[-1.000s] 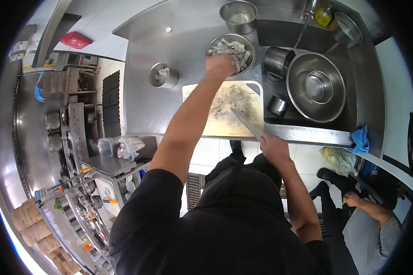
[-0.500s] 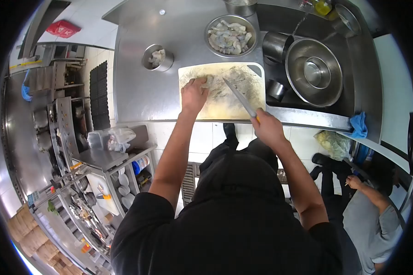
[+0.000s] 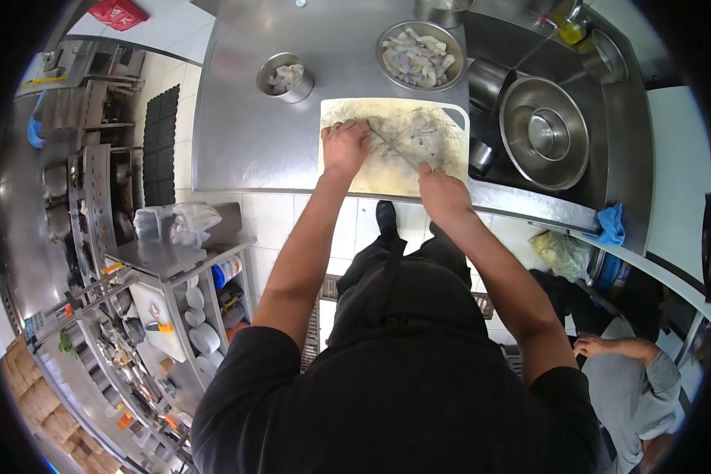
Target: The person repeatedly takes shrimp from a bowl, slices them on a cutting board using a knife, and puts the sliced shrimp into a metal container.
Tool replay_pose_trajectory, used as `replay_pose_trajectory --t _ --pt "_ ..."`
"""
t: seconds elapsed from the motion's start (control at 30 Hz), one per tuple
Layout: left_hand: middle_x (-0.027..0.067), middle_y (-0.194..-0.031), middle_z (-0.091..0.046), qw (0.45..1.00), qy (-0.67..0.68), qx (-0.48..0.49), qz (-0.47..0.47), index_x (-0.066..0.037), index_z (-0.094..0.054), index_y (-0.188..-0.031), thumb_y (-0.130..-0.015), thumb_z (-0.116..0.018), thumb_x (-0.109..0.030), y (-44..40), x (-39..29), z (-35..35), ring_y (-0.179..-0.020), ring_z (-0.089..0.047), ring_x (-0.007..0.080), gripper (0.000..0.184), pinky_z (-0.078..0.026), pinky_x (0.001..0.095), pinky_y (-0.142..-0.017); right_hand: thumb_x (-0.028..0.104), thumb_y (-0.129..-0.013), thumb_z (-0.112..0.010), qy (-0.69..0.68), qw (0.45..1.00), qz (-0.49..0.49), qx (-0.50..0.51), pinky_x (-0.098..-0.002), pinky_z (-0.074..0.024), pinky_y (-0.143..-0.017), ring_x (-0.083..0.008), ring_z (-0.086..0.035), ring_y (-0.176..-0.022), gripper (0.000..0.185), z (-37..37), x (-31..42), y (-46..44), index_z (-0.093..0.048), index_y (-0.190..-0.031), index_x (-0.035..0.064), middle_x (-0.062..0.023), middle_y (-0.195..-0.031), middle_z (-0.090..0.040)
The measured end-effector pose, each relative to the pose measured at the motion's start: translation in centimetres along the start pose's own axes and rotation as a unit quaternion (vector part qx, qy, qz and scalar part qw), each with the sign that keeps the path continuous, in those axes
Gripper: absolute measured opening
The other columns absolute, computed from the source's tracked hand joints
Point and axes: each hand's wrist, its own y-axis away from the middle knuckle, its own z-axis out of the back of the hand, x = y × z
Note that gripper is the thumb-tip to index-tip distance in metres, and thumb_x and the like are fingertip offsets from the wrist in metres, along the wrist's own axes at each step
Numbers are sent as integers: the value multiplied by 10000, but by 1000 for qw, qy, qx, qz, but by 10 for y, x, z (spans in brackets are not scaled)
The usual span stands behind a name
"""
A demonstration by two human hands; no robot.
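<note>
My left hand [image 3: 346, 147] presses down on the left part of the cutting board [image 3: 383, 183], its fingers curled over a greyish peeled shrimp [image 3: 374, 123] that is mostly hidden. In my right hand [image 3: 444, 192] is a knife [image 3: 397, 150], held by the handle. Its blade slants up and left across the board, with the tip right beside my left fingertips. Grey wet residue marks the board's upper right. Behind the board stands a metal bowl [image 3: 384, 77] of peeled shrimp [image 3: 419, 58]. A smaller metal pot [image 3: 300, 90] at the left holds shrimp pieces [image 3: 285, 77].
Right of the board, the sink [image 3: 529, 197] holds a large metal basin [image 3: 573, 162] and several pots under a running tap. A blue cloth [image 3: 611, 225] hangs at the counter's front edge. Another person in a grey shirt [image 3: 620, 371] is at the lower right.
The knife has swung left, bringing its tip to my left fingertips. My right hand has come nearer to the left one. The whole view has shifted slightly.
</note>
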Motion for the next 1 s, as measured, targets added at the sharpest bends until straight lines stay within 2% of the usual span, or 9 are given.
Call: replay_pose_trajectory --t 0.27,0.33,0.47,0.63,0.73,0.77,0.8,0.83,1.0 --pt "20 -1070 -760 998 -51 -8 -24 -190 -774 -1046 -861 -784 -262 1 1 -1 -1078 -665 273 199 -378 479 -1054 111 -1000 -475 -34 999 -17 33 -542 -582 -820 -442 -728 -928 193 -24 -5 -28 -547 -1151 15 -257 -1010 -721" --pt "23 -1052 -750 999 -50 -20 6 -174 -756 -1034 -864 -775 -260 5 -3 -5 -1088 -662 269 191 -372 485 -1053 102 -1004 -466 -37 997 -30 65 -536 -582 -835 -441 -734 -958 194 -16 -12 -17 -558 -1152 18 -259 -1033 -728" --pt "40 -1037 -746 996 -58 13 63 -161 -736 -1036 -880 -764 -260 16 -11 -6 -1067 -674 256 187 -366 496 -1055 132 -1005 -493 -11 998 -55 37 -527 -584 -829 -411 -740 -961 198 -18 -34 5 -566 -1160 32 -247 -1020 -730" --pt "87 -951 -733 992 94 -26 81 -126 -731 -994 -878 -756 -186 31 -16 -12 -926 -700 311 133 -499 491 -898 257 -1066 -479 -55 997 -55 -24 -511 -582 -825 -385 -738 -966 251 -16 -42 15 -622 -1113 56 -199 -1035 -737" --pt "138 -910 -717 989 122 -78 6 -98 -738 -968 -875 -734 -105 30 -12 -13 -877 -693 365 94 -556 477 -792 352 -1096 -442 -98 992 -70 43 -520 -568 -851 -382 -726 -995 361 -18 -38 11 -663 -1071 68 -169 -1051 -741" --pt "152 -928 -716 993 107 -46 19 -101 -750 -967 -878 -717 -80 29 -12 -14 -880 -692 371 97 -560 470 -793 397 -1101 -411 -134 985 -85 71 -538 -549 -889 -388 -714 -1027 424 -17 -36 12 -682 -1069 72 -167 -1063 -739" --pt "139 -965 -736 995 89 -35 7 -129 -777 -1066 -923 -731 -132 29 1 -23 -856 -719 338 150 -576 419 -775 414 -1098 -406 -152 977 -102 106 -545 -537 -912 -389 -707 -1049 449 -15 -31 7 -688 -1097 64 -182 -1080 -736" --pt "141 -936 -722 993 109 -47 18 -113 -759 -1004 -896 -711 -94 29 -4 -20 -857 -696 370 120 -564 459 -775 415 -1095 -412 -161 981 -83 73 -540 -531 -931 -391 -700 -1062 457 -21 -30 6 -698 -1100 58 -186 -1097 -736" --pt "125 -946 -750 991 128 -7 49 -129 -786 -1044 -899 -763 -165 28 3 -20 -851 -739 302 151 -582 396 -769 419 -1070 -485 -221 973 -54 48 -532 -532 -905 -411 -702 -1017 460 -32 -22 -20 -726 -1024 31 -196 -1040 -742"
